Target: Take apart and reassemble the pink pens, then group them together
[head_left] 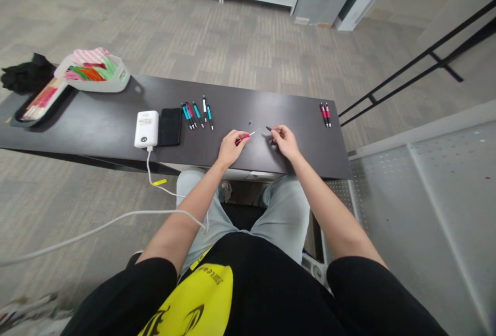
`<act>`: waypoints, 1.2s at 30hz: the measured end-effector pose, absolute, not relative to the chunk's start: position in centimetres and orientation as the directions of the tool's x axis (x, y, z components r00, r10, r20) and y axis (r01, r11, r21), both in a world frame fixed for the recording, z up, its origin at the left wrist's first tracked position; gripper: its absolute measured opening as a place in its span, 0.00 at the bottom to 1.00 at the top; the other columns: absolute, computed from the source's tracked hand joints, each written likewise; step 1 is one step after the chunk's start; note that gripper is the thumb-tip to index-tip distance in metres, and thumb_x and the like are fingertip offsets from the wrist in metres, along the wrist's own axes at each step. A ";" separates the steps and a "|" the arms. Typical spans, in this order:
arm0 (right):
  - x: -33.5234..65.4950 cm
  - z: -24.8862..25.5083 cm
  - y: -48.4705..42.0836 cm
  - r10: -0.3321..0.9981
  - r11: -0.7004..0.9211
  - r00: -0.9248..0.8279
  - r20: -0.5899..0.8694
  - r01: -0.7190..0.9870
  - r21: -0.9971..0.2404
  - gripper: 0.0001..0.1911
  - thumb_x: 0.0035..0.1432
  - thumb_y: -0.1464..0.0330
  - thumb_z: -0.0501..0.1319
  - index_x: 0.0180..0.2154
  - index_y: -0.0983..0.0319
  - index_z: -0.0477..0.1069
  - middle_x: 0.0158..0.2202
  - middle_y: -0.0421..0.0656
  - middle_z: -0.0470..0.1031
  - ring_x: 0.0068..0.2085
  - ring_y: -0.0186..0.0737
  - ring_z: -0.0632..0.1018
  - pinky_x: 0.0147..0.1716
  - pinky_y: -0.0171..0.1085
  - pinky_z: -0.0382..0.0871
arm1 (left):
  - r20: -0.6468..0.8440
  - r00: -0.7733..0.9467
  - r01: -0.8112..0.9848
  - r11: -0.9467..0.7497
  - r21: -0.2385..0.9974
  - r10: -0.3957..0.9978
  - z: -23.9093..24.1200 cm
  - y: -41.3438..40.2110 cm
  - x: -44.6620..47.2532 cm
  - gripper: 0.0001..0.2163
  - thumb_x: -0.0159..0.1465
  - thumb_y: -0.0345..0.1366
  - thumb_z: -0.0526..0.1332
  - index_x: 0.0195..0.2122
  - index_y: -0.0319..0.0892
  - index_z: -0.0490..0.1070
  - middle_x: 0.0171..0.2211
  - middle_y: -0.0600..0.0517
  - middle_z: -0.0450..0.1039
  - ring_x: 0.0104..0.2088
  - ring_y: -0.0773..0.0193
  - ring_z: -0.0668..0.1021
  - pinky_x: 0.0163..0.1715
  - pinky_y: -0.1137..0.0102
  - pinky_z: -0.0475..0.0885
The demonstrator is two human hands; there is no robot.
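My left hand [231,147] is closed around a red pen barrel [242,139], with a thin pale refill sticking out of its end toward the right. Across a small gap, my right hand [285,141] pinches a short dark pen part [268,128] that points left toward the refill tip. On the table between and beyond the hands lies a tiny dark piece [250,123], too small to name. To the left of my hands, several pens [197,113] in teal, red and white lie side by side. Two red pens [325,115] rest near the right end.
The dark table [248,103] runs across in front of my knees. A white power bank [146,129] with a cable and a black flat pouch [169,126] lie left. Farther left are a white basket [104,85], a black tray [34,119] and black cloth [27,75].
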State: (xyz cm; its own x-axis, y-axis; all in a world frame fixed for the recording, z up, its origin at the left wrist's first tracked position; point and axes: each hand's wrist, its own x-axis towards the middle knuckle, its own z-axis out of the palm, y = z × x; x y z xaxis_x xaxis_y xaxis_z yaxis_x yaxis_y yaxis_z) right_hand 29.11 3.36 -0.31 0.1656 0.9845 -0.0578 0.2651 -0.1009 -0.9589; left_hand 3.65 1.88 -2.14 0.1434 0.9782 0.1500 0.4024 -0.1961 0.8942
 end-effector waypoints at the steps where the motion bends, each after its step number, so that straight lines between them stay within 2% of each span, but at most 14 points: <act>1: 29.8 -0.4 2.2 0.984 -0.092 0.170 -0.050 0.246 -0.965 0.11 0.64 0.59 0.75 0.34 0.49 0.74 0.32 0.40 0.80 0.30 0.45 0.77 0.35 0.47 0.77 | 0.150 0.154 0.407 -0.201 0.891 0.977 -2.2 1.8 3.6 0.08 0.75 0.36 0.69 0.48 0.56 0.88 0.49 0.47 0.87 0.49 0.47 0.87 0.59 0.49 0.85; 7: 31.7 -1.2 -0.7 0.977 -0.028 0.212 0.015 0.198 -0.980 0.12 0.62 0.52 0.75 0.36 0.48 0.78 0.32 0.42 0.76 0.31 0.47 0.74 0.35 0.49 0.73 | 0.179 0.272 0.477 -0.294 0.828 0.945 -2.7 1.9 3.5 0.07 0.76 0.39 0.69 0.47 0.55 0.89 0.49 0.46 0.88 0.50 0.45 0.88 0.56 0.49 0.82; 10: 31.5 -1.6 -0.3 0.983 0.022 0.178 0.052 0.162 -0.987 0.16 0.57 0.50 0.78 0.38 0.47 0.78 0.32 0.41 0.77 0.30 0.46 0.72 0.34 0.48 0.72 | 0.194 0.295 0.505 -0.326 0.799 0.935 -2.8 2.0 3.5 0.07 0.75 0.41 0.70 0.48 0.54 0.89 0.49 0.45 0.89 0.50 0.43 0.88 0.55 0.47 0.79; 14: 31.3 -2.0 -0.1 0.986 -0.029 0.166 0.000 0.170 -0.985 0.21 0.53 0.44 0.79 0.38 0.46 0.76 0.27 0.39 0.73 0.30 0.48 0.71 0.33 0.48 0.70 | 0.207 0.314 0.522 -0.351 0.778 0.927 -2.7 2.0 3.4 0.07 0.74 0.42 0.70 0.48 0.55 0.89 0.49 0.46 0.89 0.52 0.42 0.88 0.56 0.47 0.77; 22: 31.1 -2.0 -0.5 0.995 -0.010 0.099 0.007 0.179 -0.984 0.17 0.57 0.48 0.78 0.39 0.48 0.81 0.24 0.37 0.72 0.26 0.44 0.70 0.31 0.45 0.67 | 0.193 0.322 0.534 -0.346 0.771 0.927 -2.3 2.0 3.2 0.07 0.75 0.42 0.70 0.49 0.55 0.90 0.49 0.46 0.90 0.52 0.43 0.88 0.57 0.48 0.78; 27: 30.7 -1.7 -0.4 0.996 -0.044 0.083 -0.028 0.193 -0.980 0.21 0.53 0.44 0.80 0.38 0.48 0.81 0.23 0.37 0.73 0.27 0.45 0.70 0.32 0.46 0.66 | 0.164 0.333 0.585 -0.340 0.736 0.928 -1.7 1.6 3.3 0.08 0.76 0.41 0.70 0.50 0.56 0.90 0.52 0.49 0.90 0.55 0.44 0.88 0.60 0.50 0.78; 32: 28.8 -1.4 -0.1 1.000 -0.029 0.013 -0.027 0.193 -0.981 0.21 0.51 0.44 0.81 0.36 0.50 0.82 0.31 0.41 0.80 0.28 0.43 0.70 0.33 0.46 0.65 | 0.127 0.347 0.613 -0.328 0.719 0.929 -1.1 1.4 3.4 0.08 0.77 0.39 0.71 0.50 0.57 0.90 0.54 0.51 0.91 0.59 0.46 0.88 0.62 0.52 0.79; 36: 26.9 -1.7 0.1 0.998 -0.036 0.049 -0.027 0.196 -0.980 0.27 0.53 0.37 0.80 0.35 0.51 0.80 0.36 0.44 0.84 0.29 0.44 0.71 0.34 0.47 0.67 | 0.170 0.347 0.554 -0.348 0.756 0.922 -1.4 1.6 3.4 0.08 0.76 0.37 0.71 0.50 0.55 0.91 0.52 0.49 0.90 0.55 0.48 0.89 0.61 0.54 0.81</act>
